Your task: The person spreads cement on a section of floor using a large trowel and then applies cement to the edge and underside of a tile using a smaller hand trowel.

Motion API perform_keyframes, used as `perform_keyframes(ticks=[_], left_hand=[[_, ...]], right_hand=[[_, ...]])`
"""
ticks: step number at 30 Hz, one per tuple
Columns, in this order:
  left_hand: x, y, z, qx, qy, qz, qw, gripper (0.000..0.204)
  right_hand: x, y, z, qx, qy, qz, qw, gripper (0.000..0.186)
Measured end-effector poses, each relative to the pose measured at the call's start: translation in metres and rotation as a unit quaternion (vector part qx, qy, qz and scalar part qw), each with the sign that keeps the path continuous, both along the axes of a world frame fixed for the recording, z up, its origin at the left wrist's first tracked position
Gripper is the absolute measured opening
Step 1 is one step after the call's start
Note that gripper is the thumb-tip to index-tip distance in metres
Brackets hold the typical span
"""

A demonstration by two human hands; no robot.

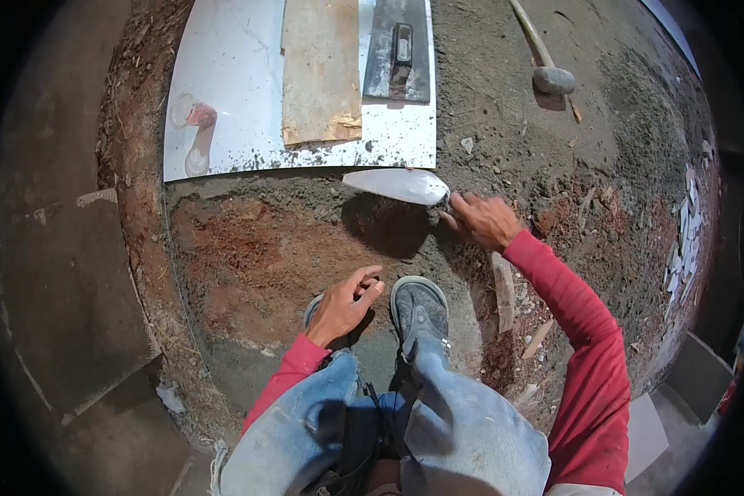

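Note:
My right hand (484,220) is closed round the handle of a trowel (397,186), whose pale blade points left. The blade lies just below the near edge of a white tile (240,91), over grey mortar and reddish soil (248,223). I cannot tell whether the blade touches the tile. My left hand (347,304) hangs over my left shoe with the fingers loosely bent and a little apart, holding nothing. On the tile rest a wooden board (322,74) and a dark flat float (417,70) with a handle.
A mallet (553,80) lies on the grey mortar at the upper right. A clear cup-like piece (183,111) sits on the tile. Wood scraps (503,291) lie near my right forearm, and white shards (688,236) at the far right. A string (178,281) runs down the left.

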State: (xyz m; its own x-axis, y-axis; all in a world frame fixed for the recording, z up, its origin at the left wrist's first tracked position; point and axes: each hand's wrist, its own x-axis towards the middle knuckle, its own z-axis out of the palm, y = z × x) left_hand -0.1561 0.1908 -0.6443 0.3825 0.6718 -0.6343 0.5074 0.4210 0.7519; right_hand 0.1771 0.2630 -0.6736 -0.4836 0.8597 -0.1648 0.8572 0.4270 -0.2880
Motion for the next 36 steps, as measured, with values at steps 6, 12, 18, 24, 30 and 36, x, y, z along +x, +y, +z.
perform_keyframes(ticks=[6,12,18,24,30,36], left_hand=[[-0.001,0.003,0.005,-0.002,0.000,-0.002,1.000,0.045],[-0.002,0.001,0.003,0.006,-0.007,-0.004,1.000,0.046],[-0.004,0.001,0.003,-0.013,0.005,-0.009,1.000,0.047],[-0.001,0.000,0.000,0.026,-0.009,-0.001,1.000,0.049],[-0.003,0.000,0.001,0.000,-0.013,0.004,1.000,0.049],[-0.001,-0.001,-0.001,0.015,-0.005,-0.018,1.000,0.044]], right_hand=[[-0.027,0.007,-0.008,-0.035,-0.012,-0.010,0.999,0.034],[-0.044,0.013,-0.007,-0.019,0.032,0.006,0.999,0.032],[-0.051,0.014,-0.010,-0.011,0.034,0.010,0.999,0.031],[-0.047,0.010,-0.017,-0.016,0.047,-0.004,0.999,0.031],[-0.032,0.007,-0.011,-0.034,0.026,-0.001,0.999,0.033],[-0.029,0.005,-0.005,-0.011,0.077,0.005,0.997,0.032]])
